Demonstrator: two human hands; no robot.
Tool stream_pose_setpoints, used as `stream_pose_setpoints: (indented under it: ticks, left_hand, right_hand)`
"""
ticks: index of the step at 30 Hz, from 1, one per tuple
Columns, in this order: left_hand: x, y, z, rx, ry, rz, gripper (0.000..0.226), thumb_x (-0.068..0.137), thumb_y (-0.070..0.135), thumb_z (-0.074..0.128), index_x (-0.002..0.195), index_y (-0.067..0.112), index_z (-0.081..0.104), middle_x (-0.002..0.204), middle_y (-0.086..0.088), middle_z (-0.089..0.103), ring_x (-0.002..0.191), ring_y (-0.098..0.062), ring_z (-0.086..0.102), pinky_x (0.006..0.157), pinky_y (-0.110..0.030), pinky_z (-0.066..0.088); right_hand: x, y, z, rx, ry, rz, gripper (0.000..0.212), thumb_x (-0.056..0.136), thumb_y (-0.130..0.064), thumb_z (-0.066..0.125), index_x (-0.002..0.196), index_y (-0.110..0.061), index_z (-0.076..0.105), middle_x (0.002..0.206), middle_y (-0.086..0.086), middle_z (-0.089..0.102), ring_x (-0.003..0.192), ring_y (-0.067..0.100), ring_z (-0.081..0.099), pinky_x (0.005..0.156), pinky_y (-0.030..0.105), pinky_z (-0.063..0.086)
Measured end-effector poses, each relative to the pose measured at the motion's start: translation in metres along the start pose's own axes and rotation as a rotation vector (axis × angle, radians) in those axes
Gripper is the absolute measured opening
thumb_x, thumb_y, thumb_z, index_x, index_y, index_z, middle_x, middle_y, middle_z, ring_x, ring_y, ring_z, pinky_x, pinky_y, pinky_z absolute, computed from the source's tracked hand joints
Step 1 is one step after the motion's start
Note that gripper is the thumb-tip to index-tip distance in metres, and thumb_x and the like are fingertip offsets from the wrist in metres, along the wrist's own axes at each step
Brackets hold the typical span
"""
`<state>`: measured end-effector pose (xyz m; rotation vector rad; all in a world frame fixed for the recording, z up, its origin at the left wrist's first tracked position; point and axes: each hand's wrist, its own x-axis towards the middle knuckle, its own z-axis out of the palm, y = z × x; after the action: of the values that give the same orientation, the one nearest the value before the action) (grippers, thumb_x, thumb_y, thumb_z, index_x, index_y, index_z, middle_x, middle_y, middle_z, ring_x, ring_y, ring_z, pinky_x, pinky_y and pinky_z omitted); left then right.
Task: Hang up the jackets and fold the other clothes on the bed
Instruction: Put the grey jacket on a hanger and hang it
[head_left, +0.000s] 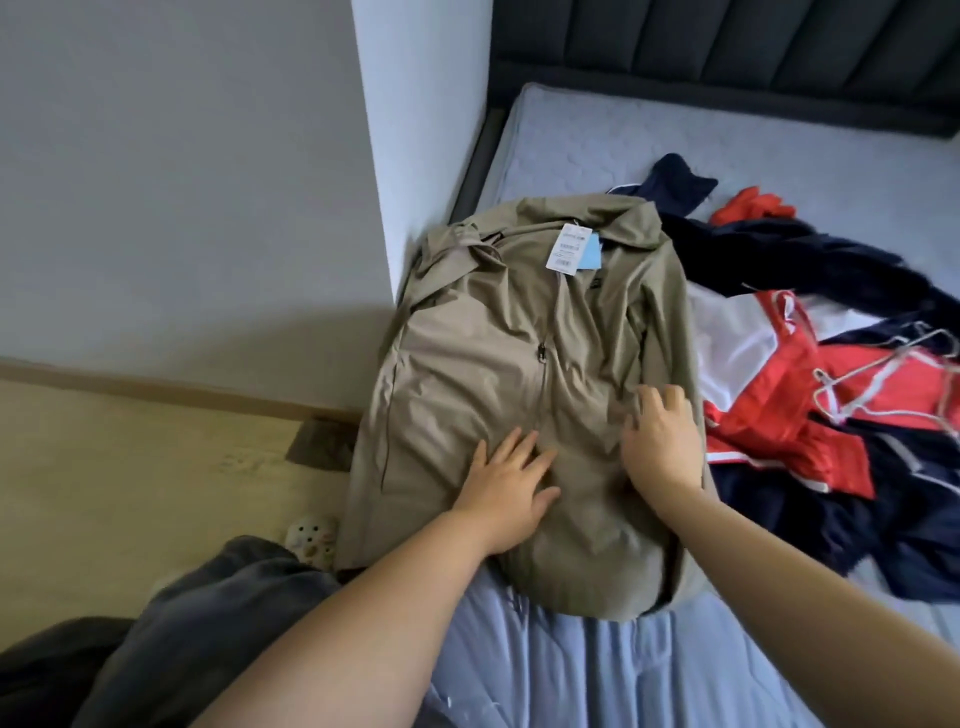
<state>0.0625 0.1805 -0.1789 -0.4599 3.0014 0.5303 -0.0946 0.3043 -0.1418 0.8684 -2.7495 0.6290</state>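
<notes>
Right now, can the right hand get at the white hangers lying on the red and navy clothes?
Probably yes: the right hand rests on the khaki jacket, and the hangers lie uncovered atop the pile beside it.

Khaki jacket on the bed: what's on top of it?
White and blue tags near the collar; left hand and right hand rest on its lower front. Fabric beneath them is hidden.

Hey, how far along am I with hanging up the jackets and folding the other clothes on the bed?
Nothing looks finished yet. In hand: the tan jacket lies spread flat on the bed, with your left hand and right hand pressing on it; it is not on a hanger. Left to do: the navy, red and white pile beside it is unfolded, with the wire hangers lying on top.
</notes>
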Motion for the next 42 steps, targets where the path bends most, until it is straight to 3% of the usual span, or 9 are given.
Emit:
stream_pose_setpoints:
  ticks: [5, 9, 15, 24, 29, 31, 34, 39, 42]
  left_hand:
    - [-0.008, 0.017, 0.0, -0.016, -0.029, -0.061, 0.058, 0.097, 0.048, 0.035, 0.15, 0.028, 0.021, 0.16, 0.002, 0.006, 0.147, -0.016, -0.002, 0.115, -0.053, 0.004]
    - [-0.015, 0.016, 0.0, -0.075, -0.04, -0.101, 0.058, 0.098, 0.045, 0.037, 0.15, 0.026, 0.021, 0.16, 0.002, 0.008, 0.147, -0.015, 0.0, 0.117, -0.048, 0.006]
    - [-0.018, 0.02, -0.003, -0.155, 0.016, -0.11, 0.056, 0.1, 0.041, 0.036, 0.151, 0.024, 0.02, 0.16, 0.002, 0.01, 0.147, -0.012, 0.005, 0.118, -0.037, 0.01]
    - [-0.033, 0.026, 0.003, 0.145, -0.064, 0.134, 0.095, 0.079, 0.065, 0.053, 0.152, 0.031, 0.002, 0.16, 0.002, -0.006, 0.146, -0.013, -0.008, 0.117, -0.044, 0.0]
    - [-0.036, 0.024, 0.014, 0.34, -0.156, 0.148, 0.112, 0.068, 0.059, 0.068, 0.149, 0.038, -0.007, 0.158, 0.001, -0.018, 0.146, -0.02, -0.013, 0.116, -0.053, -0.001]
    - [-0.036, 0.026, 0.016, 0.319, -0.184, 0.125, 0.111, 0.069, 0.055, 0.069, 0.149, 0.039, -0.007, 0.158, 0.002, -0.019, 0.146, -0.02, -0.014, 0.116, -0.054, -0.001]
    - [-0.037, 0.027, 0.013, 0.221, -0.192, 0.059, 0.1, 0.075, 0.045, 0.065, 0.15, 0.037, -0.001, 0.159, 0.003, -0.015, 0.146, -0.018, -0.008, 0.116, -0.054, 0.004]
    - [-0.033, 0.024, 0.001, 0.016, -0.036, -0.037, 0.079, 0.086, 0.034, 0.055, 0.151, 0.032, 0.009, 0.159, 0.005, -0.003, 0.145, -0.018, 0.006, 0.116, -0.049, 0.014]
    - [-0.034, 0.019, -0.004, -0.099, 0.046, -0.132, 0.071, 0.091, 0.041, 0.052, 0.151, 0.03, 0.014, 0.16, 0.004, 0.003, 0.145, -0.018, 0.012, 0.115, -0.045, 0.019]
  right_hand:
    - [-0.005, 0.038, -0.013, 0.124, -0.232, 0.659, 0.052, 0.086, -0.022, 0.062, 0.127, 0.001, 0.041, 0.124, 0.025, 0.05, 0.109, 0.043, 0.054, 0.084, 0.045, 0.045]
    - [0.007, 0.052, -0.029, 0.503, -0.468, 0.88, 0.03, 0.089, -0.006, 0.053, 0.116, 0.008, 0.056, 0.077, 0.017, 0.055, 0.062, 0.028, 0.055, 0.053, 0.032, 0.047]
    - [0.077, 0.036, -0.117, 0.722, 0.417, 0.544, 0.04, 0.09, -0.005, 0.042, 0.13, -0.008, 0.046, 0.117, 0.007, 0.057, 0.112, 0.025, 0.055, 0.078, 0.01, 0.033]
    - [0.002, 0.025, -0.046, 0.406, 0.005, 0.343, 0.055, 0.087, -0.008, 0.049, 0.14, -0.003, 0.033, 0.148, 0.018, 0.029, 0.136, 0.033, 0.028, 0.109, 0.04, 0.026]
    - [-0.021, 0.045, -0.022, 0.971, 0.073, 0.938, 0.048, 0.095, -0.013, 0.039, 0.142, -0.009, 0.033, 0.134, 0.012, 0.047, 0.125, 0.027, 0.043, 0.102, 0.032, 0.034]
    - [-0.023, 0.06, -0.019, 1.096, 0.061, 1.101, 0.024, 0.091, -0.004, 0.036, 0.099, -0.012, 0.057, 0.091, 0.005, 0.056, 0.091, 0.023, 0.053, 0.068, 0.024, 0.046]
    - [-0.034, 0.073, -0.018, 0.891, -0.127, 0.889, 0.033, 0.083, 0.013, 0.035, 0.072, -0.008, 0.058, 0.061, 0.003, 0.056, 0.068, 0.021, 0.051, 0.053, 0.019, 0.041]
    - [-0.047, 0.074, -0.013, 0.239, -0.459, 0.159, 0.021, 0.071, 0.011, 0.06, 0.092, 0.012, 0.059, 0.115, 0.018, 0.054, 0.109, 0.037, 0.049, 0.089, 0.034, 0.039]
    - [-0.048, 0.053, -0.017, 0.362, -0.299, 0.209, 0.027, 0.078, -0.006, 0.071, 0.099, 0.006, 0.062, 0.111, 0.018, 0.061, 0.106, 0.035, 0.054, 0.086, 0.034, 0.042]
